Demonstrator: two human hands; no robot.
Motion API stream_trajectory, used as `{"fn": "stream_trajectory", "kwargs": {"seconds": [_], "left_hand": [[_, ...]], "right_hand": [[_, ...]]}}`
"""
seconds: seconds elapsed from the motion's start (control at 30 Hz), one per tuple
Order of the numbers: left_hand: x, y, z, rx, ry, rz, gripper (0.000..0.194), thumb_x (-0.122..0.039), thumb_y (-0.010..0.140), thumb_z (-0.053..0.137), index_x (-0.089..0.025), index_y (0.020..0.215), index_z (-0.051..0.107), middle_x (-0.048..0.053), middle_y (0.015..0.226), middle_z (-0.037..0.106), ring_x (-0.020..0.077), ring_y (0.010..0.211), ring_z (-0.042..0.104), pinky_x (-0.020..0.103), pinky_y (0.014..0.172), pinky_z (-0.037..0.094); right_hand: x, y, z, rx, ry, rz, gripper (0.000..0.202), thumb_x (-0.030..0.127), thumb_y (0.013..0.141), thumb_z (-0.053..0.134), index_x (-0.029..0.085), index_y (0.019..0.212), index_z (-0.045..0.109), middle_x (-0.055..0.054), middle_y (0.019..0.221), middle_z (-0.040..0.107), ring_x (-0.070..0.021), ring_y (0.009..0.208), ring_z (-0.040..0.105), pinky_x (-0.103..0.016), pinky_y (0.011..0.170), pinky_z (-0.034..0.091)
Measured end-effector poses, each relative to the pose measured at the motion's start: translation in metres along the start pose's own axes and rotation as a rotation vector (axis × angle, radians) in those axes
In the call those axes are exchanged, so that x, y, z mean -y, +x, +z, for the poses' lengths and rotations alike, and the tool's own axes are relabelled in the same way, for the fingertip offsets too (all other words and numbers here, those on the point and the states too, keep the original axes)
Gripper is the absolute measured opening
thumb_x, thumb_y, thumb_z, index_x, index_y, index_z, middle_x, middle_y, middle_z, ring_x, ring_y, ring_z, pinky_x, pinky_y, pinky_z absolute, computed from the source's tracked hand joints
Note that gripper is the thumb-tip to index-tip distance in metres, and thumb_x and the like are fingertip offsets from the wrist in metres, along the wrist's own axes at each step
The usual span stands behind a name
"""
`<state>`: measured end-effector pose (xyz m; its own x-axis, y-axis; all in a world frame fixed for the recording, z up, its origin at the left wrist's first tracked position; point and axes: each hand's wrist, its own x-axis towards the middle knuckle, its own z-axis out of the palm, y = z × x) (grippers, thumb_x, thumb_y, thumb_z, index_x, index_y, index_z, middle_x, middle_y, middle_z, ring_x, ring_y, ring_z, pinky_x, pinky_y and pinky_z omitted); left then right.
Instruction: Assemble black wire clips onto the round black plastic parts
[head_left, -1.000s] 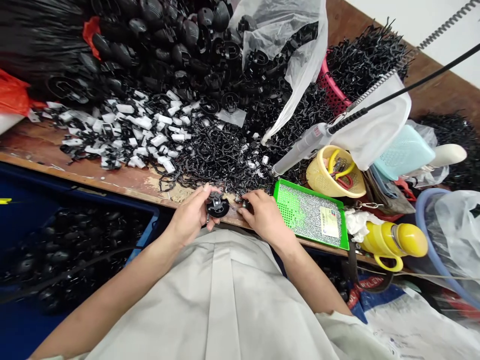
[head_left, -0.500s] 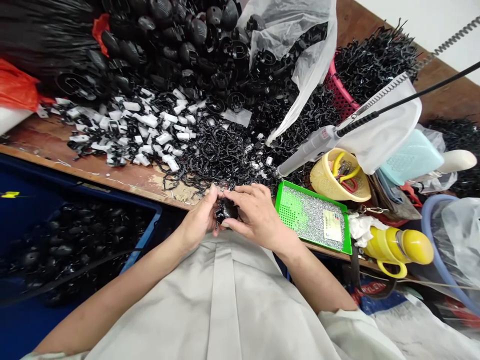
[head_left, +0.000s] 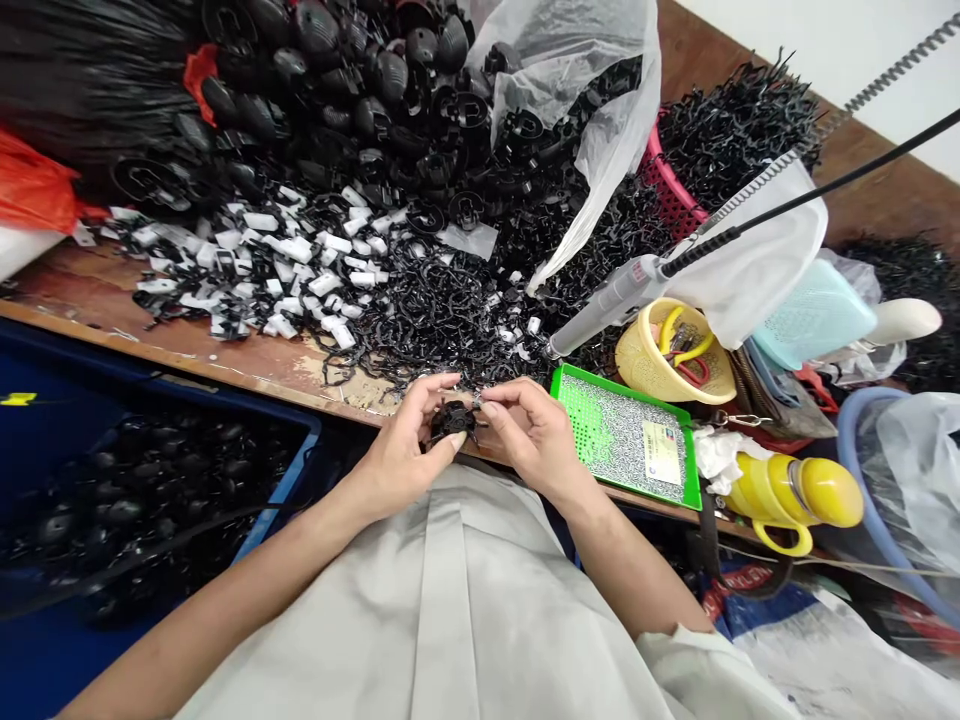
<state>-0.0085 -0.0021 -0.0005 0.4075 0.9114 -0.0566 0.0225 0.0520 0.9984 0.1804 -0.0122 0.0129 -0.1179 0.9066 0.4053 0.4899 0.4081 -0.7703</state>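
My left hand point(head_left: 405, 447) is closed round a black plastic part point(head_left: 453, 424), thumb across its near side and fingers behind it. The part is held just in front of the bench edge, close to my body. My right hand point(head_left: 534, 432) is at the right side of the same part, thumb and forefinger pinched together near its edge. Whatever lies between those two fingertips is too small to make out. Beyond both hands lies a heap of thin black plastic strips point(head_left: 431, 310), with a pile of white and black small pieces point(head_left: 289, 255) to its left.
A green tray point(head_left: 626, 436) of tiny metal pieces lies right of my hands. Behind it, a grey electric screwdriver point(head_left: 607, 302) hangs on a cable beside a cream tub point(head_left: 652, 362) with yellow-handled pliers. A yellow bottle point(head_left: 799, 490) stands farther right; a blue bin point(head_left: 289, 490) is lower left.
The black part has been turned in my left hand, showing another side. My right hand has drawn off the part's top to its right side and now pinches there.
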Motion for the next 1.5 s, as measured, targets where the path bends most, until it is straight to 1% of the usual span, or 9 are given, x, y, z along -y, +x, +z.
{"fn": "stream_trajectory", "kwargs": {"seconds": [0.3,0.47,0.63,0.73,0.9,1.17,1.27,1.37,1.5], "left_hand": [[0.000,-0.004,-0.003,0.019,0.272,0.158,0.058,-0.021,0.088,0.061,-0.027,0.140,0.036,0.010,0.136,0.055,0.0221,0.123,0.055,0.034,0.094,0.048],[-0.009,-0.008,-0.001,0.055,0.396,0.250,0.054,-0.019,0.087,0.059,-0.026,0.138,0.042,0.009,0.135,0.056,0.0216,0.121,0.056,0.036,0.101,0.045],[-0.006,0.002,0.002,0.063,0.149,-0.109,0.045,-0.026,0.083,0.061,-0.024,0.126,0.050,0.005,0.107,0.065,0.0172,0.084,0.066,0.027,0.065,0.053],[-0.008,0.009,0.004,0.093,-0.136,-0.369,0.035,-0.027,0.081,0.055,-0.022,0.116,0.054,0.000,0.083,0.060,0.0109,0.054,0.056,0.021,0.041,0.041],[-0.017,0.011,0.002,0.170,-0.262,-0.489,0.031,-0.023,0.071,0.063,-0.018,0.101,0.057,-0.001,0.078,0.057,0.0079,0.049,0.053,0.017,0.036,0.034],[-0.018,0.012,-0.002,0.397,-0.250,-0.661,0.033,-0.024,0.069,0.060,-0.016,0.101,0.057,-0.003,0.063,0.052,0.0035,0.033,0.034,0.017,0.031,0.015],[-0.016,0.009,0.007,0.325,-0.042,-0.478,0.034,-0.025,0.071,0.061,-0.017,0.104,0.058,-0.002,0.069,0.058,0.0061,0.039,0.042,0.018,0.034,0.030],[-0.012,0.008,0.021,-0.007,0.355,0.000,0.040,-0.021,0.072,0.064,-0.019,0.111,0.060,0.008,0.101,0.066,0.0201,0.082,0.065,0.032,0.072,0.055],[-0.011,0.016,0.031,-0.272,0.543,0.406,0.041,-0.013,0.077,0.060,-0.023,0.116,0.062,0.012,0.136,0.053,0.0290,0.131,0.047,0.048,0.111,0.036]], "right_hand": [[0.014,-0.002,-0.007,0.060,0.014,-0.149,0.034,0.027,0.084,0.070,0.023,0.116,0.061,-0.007,0.102,0.067,-0.0186,0.091,0.062,-0.036,0.078,0.053],[0.012,0.002,0.000,0.085,-0.087,-0.309,0.008,0.025,0.089,0.063,0.020,0.093,0.066,-0.007,0.086,0.067,-0.0182,0.083,0.063,-0.035,0.074,0.052],[-0.006,0.006,0.001,0.129,-0.036,-0.132,0.016,0.030,0.092,0.060,0.020,0.102,0.067,-0.005,0.088,0.067,-0.0152,0.080,0.062,-0.029,0.071,0.050],[-0.011,0.011,-0.008,0.200,-0.195,-0.200,0.025,0.033,0.092,0.059,0.021,0.114,0.065,-0.008,0.101,0.067,-0.0183,0.092,0.060,-0.033,0.080,0.048],[-0.001,0.016,-0.027,0.510,-0.439,-0.320,0.020,0.028,0.097,0.048,0.019,0.099,0.066,-0.006,0.091,0.066,-0.0185,0.088,0.056,-0.034,0.083,0.040],[0.014,0.004,-0.034,0.644,-0.602,-0.487,0.019,0.019,0.096,0.044,0.017,0.085,0.060,-0.006,0.080,0.061,-0.0187,0.077,0.050,-0.034,0.073,0.035],[0.010,-0.003,-0.025,0.564,-0.555,-0.343,0.017,0.017,0.093,0.043,0.017,0.082,0.057,-0.007,0.080,0.060,-0.0182,0.074,0.050,-0.033,0.070,0.037],[0.006,-0.005,-0.008,0.312,-0.161,0.079,0.013,0.023,0.091,0.046,0.019,0.080,0.051,-0.001,0.072,0.054,-0.0138,0.065,0.048,-0.028,0.061,0.038],[0.011,0.000,0.003,0.200,0.711,0.650,0.022,0.041,0.092,0.047,0.021,0.080,0.046,0.009,0.059,0.037,-0.0056,0.040,0.030,-0.020,0.040,0.026]]}}
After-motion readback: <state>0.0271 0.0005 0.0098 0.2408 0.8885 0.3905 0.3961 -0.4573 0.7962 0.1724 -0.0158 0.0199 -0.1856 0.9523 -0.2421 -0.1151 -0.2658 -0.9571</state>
